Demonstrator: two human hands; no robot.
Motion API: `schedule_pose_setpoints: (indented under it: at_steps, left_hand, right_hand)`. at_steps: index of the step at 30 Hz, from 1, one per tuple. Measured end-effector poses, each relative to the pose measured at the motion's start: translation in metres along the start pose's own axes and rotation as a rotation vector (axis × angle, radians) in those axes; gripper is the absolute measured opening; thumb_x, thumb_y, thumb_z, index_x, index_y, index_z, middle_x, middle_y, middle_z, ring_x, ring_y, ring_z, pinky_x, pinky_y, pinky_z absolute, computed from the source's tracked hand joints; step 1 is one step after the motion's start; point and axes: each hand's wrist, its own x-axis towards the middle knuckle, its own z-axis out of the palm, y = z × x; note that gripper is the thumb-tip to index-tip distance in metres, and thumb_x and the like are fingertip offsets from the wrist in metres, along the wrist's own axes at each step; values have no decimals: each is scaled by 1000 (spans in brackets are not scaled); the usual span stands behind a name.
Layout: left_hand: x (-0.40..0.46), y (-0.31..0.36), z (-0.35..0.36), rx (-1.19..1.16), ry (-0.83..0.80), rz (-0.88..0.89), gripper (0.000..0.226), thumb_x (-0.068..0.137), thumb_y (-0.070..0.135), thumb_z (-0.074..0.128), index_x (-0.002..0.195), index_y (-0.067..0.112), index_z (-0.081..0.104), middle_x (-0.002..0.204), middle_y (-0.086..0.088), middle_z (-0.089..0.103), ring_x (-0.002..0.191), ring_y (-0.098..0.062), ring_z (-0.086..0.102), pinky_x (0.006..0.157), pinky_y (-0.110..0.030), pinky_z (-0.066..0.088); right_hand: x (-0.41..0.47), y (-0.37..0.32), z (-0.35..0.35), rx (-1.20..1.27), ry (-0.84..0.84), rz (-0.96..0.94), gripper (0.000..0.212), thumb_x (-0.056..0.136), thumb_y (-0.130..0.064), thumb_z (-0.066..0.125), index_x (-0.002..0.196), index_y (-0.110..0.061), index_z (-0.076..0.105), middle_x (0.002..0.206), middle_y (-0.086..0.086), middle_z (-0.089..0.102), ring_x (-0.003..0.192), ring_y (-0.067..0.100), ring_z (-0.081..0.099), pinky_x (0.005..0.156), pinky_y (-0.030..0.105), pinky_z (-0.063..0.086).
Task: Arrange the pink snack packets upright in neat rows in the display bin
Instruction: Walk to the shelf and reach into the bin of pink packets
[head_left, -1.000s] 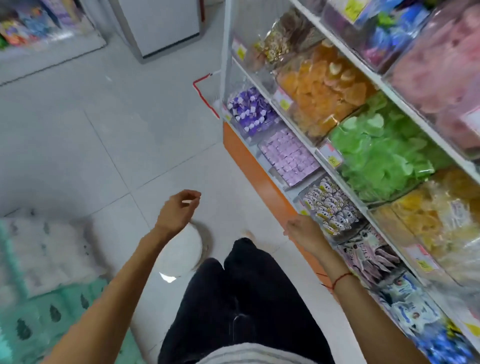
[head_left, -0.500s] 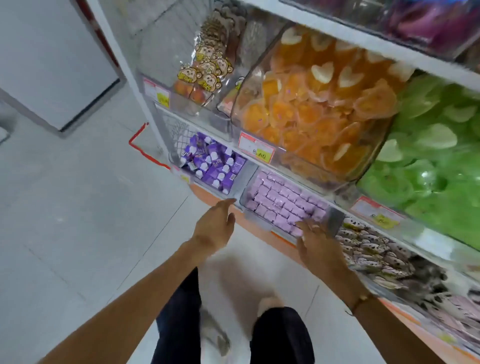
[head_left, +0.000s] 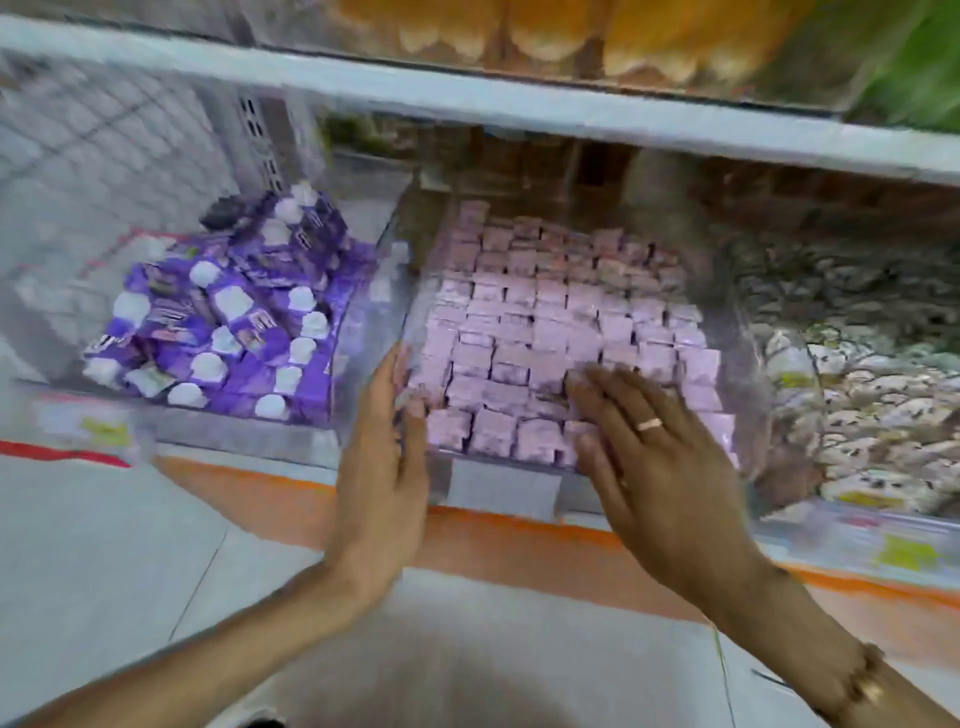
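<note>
Reaching fwd w/ both hands at the clear display bin (head_left: 431, 322) of pink snack packets (head_left: 561, 332), frame centre, lower shelf. Left hand (head_left: 382, 473): fingers straight and together, held edge-on, holding nothing; fingertips at the bin's front-left corner, approx 9 o'clock of the packet block, touching or just beside the clear wall — blur, can't tell which. Right hand (head_left: 654, 457): palm down, fingers spread and nearly straight, nothing gripped; fingertips lie on tops of front-row packets at approx 5 o'clock of the block, palm over the bin's front edge. Ring (head_left: 649, 424) on one finger; bracelet (head_left: 865, 686) at the right wrist. Packets: small, square-ish, pale pink/lilac, standing close-packed in rows front to back, tops mostly level; a few rows toward 12 o'clock look darker and less even, detail blurred. Bin sits under the white shelf edge (head_left: 467, 98). At 9 o'clock of it, adjacent bin w/ purple-and-white packets (head_left: 228, 322), loosely piled. At 3 o'clock, bin w/ white/brown packets (head_left: 857, 395), jumbled. Above the shelf at 12 o'clock, orange snacks (head_left: 571, 31); green ones (head_left: 919, 67) at 1–2 o'clock. Orange base strip (head_left: 493, 540) below the bins, grey tiled floor (head_left: 104, 545) at 7–8 o'clock. Yellow price labels (head_left: 906, 551) along the front, unreadable.
</note>
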Motion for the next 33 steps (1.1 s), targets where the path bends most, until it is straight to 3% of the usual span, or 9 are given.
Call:
schedule_pose_setpoints:
  at_steps: [2, 8, 11, 14, 16, 19, 23, 29, 33]
  left_hand:
    - [0, -12, 1, 11, 7, 88, 42, 98, 27, 36, 139, 35, 30, 134, 39, 39, 123, 17, 39, 97, -1, 28]
    - [1, -6, -3, 100, -8, 98, 47, 100, 10, 36, 145, 21, 28, 135, 20, 37, 120, 6, 38, 90, 2, 27]
    - [3, -2, -9, 92, -17, 80, 46, 101, 11, 37, 143, 27, 28, 131, 22, 39, 119, -4, 43, 92, -10, 32]
    - [6, 0, -14, 107, -60, 45, 43, 101, 18, 38, 143, 25, 32, 124, 10, 53, 114, -16, 52, 97, -31, 41]
    - [8, 4, -16, 192, -73, 28, 42, 100, 21, 37, 141, 27, 31, 104, -3, 62, 95, -26, 59, 85, -42, 48]
    - [13, 8, -16, 361, -70, 61, 46, 100, 18, 35, 145, 27, 28, 82, -4, 53, 71, -27, 53, 61, -35, 40]
    - [15, 17, -17, 490, -60, 34, 44, 100, 15, 36, 144, 20, 30, 78, -9, 57, 66, -30, 54, 54, -34, 34]
    - [37, 38, -32, 510, -141, 73, 22, 98, 8, 41, 117, 8, 53, 64, -4, 49, 58, -24, 48, 51, -34, 30]
    - [50, 55, -39, 523, -165, 68, 22, 97, 10, 43, 115, 8, 56, 83, -17, 66, 79, -35, 62, 68, -42, 48]
  right_hand:
    - [0, -1, 1, -38, 33, -3, 43, 99, -35, 34, 128, -13, 58, 132, 5, 58, 121, 26, 52, 98, 36, 41]
    - [0, -13, -27, -25, -50, 50, 33, 98, -24, 45, 123, -12, 61, 134, 12, 54, 129, 32, 44, 105, 43, 35]
    - [-9, 0, -53, -134, 139, 164, 26, 91, -12, 51, 115, -5, 59, 126, 19, 53, 112, 40, 50, 85, 44, 43]
    - [-19, 16, -68, -70, 30, 424, 38, 89, -10, 52, 124, -2, 43, 112, 21, 50, 86, 42, 56, 56, 34, 33]
    - [-20, 23, -67, -62, -114, 523, 38, 92, -18, 49, 125, -2, 39, 94, 21, 59, 79, 40, 61, 53, 34, 28]
    - [-10, 29, -63, -41, -127, 540, 32, 93, -17, 47, 119, 1, 43, 76, 18, 59, 70, 36, 59, 46, 31, 24]
    - [2, 32, -57, -70, -178, 556, 39, 90, -7, 48, 124, 7, 36, 97, 26, 62, 88, 41, 62, 57, 33, 33]
    - [13, 36, -73, -40, -155, 569, 21, 85, -7, 50, 103, 3, 47, 97, 28, 62, 85, 41, 60, 61, 33, 35]
    - [21, 37, -88, -49, -114, 527, 13, 84, -8, 49, 93, 0, 51, 92, 26, 62, 82, 39, 59, 61, 32, 35]
